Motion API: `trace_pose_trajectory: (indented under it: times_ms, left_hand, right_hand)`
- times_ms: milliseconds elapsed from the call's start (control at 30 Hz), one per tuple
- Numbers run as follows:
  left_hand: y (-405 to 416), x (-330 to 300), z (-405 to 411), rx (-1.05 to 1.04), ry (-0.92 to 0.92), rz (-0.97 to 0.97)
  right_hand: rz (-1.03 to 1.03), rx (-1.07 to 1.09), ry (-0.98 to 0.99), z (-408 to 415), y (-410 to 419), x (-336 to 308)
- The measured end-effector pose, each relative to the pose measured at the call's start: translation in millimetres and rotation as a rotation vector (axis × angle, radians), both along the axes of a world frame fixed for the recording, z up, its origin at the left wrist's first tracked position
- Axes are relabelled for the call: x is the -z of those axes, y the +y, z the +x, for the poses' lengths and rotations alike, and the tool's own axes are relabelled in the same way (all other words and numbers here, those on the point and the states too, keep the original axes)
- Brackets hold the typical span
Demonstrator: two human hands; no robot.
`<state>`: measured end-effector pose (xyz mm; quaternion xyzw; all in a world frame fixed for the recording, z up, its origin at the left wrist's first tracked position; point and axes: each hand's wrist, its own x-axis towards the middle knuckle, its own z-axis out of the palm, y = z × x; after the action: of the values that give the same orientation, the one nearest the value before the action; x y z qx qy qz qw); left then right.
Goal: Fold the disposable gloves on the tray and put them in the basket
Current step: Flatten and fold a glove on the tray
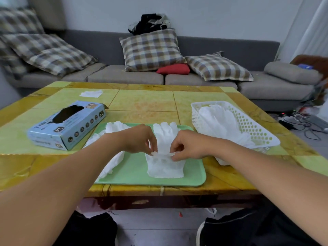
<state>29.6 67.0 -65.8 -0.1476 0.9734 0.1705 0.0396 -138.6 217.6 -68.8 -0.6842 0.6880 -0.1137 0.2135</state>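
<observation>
At the tray's middle, the left hand and right hand each pinch the glove at its fold; thin, limp, probably slippery, so grip its edges. The basket sits right.

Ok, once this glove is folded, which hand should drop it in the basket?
Probably the right hand. It pinches the glove on the side nearer the basket, which stands just right of the tray. The left hand would have to cross over.
</observation>
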Motion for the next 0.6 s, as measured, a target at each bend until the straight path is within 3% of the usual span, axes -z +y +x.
trace_pose_trajectory:
  times_ms: [200,400,600]
  left_hand:
    - [6,6,-1,0.086,-0.211,0.041]
    - [6,-3,-2,0.124,-0.316,0.15]
    - [13,-7,-1,0.101,-0.302,0.314]
  right_hand:
    - [0.15,-0.083,0.091,6,-4,6]
    - [0.349,-0.105,-0.062,-1,-5,-2]
    - [0.337,-0.097,-0.093,-7,-4,-6]
